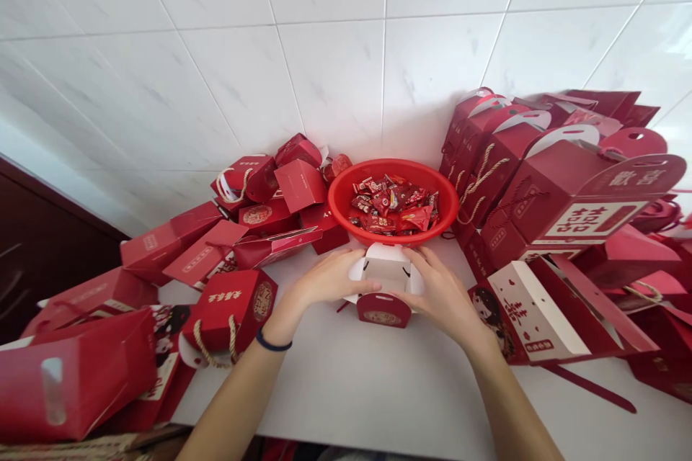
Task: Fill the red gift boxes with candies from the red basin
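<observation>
A small red gift box (383,288) with a white inside stands open on the white table (389,389), its flaps spread. My left hand (324,281) grips its left side and my right hand (440,292) grips its right side, fingers curled round the flaps. Just behind the box sits a red plastic basket (346,191) filled with red-wrapped candies (394,205). A dark band circles my left wrist.
Piles of red gift boxes with rope handles lie on the left (232,306) and stack high on the right (567,194). A flattened box with a white inside (533,320) lies beside my right hand. White tiled wall behind; dark wood at far left.
</observation>
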`<state>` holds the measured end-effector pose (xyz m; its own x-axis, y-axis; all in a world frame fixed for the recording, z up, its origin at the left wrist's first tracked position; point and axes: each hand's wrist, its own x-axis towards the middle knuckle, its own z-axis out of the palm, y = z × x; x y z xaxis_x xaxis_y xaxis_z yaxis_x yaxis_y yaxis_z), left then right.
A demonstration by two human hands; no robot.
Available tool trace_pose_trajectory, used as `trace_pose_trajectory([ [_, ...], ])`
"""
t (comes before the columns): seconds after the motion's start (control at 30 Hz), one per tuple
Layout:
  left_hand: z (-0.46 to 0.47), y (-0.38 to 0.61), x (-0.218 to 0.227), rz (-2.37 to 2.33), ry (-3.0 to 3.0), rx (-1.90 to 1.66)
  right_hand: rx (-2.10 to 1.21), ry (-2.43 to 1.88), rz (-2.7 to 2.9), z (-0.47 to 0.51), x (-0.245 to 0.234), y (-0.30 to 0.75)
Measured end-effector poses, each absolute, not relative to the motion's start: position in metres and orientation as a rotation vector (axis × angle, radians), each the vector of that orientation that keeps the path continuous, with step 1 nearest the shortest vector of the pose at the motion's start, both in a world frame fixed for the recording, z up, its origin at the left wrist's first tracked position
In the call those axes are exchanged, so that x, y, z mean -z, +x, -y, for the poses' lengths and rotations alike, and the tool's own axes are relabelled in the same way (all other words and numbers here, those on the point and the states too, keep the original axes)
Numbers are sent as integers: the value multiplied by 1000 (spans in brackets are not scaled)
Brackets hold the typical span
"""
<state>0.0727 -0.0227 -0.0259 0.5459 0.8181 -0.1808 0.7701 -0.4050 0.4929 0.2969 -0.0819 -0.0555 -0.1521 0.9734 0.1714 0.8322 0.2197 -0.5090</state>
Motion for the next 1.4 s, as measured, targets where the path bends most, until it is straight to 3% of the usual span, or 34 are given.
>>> trace_pose_trajectory([
  [0.2,17,75,1,-1378,2311,-357,-242,-1436,1696,76,52,300],
  [0.37,-17,96,-23,-1388,2322,-687,-387,-1235,1361,46,25,296],
  [0.63,-140,152,-18,-1719,2220,-260,-762,-1031,873,-35,13,287],
  [0.87,-187,164,7,-1837,2084,-86,-825,-980,714,-62,28,292],
  [1.1,-208,161,26,-1804,1867,-147,-903,-978,687,-69,35,294],
  [1.4,-215,157,26,-1656,1638,-547,-942,-993,710,-70,34,295],
])
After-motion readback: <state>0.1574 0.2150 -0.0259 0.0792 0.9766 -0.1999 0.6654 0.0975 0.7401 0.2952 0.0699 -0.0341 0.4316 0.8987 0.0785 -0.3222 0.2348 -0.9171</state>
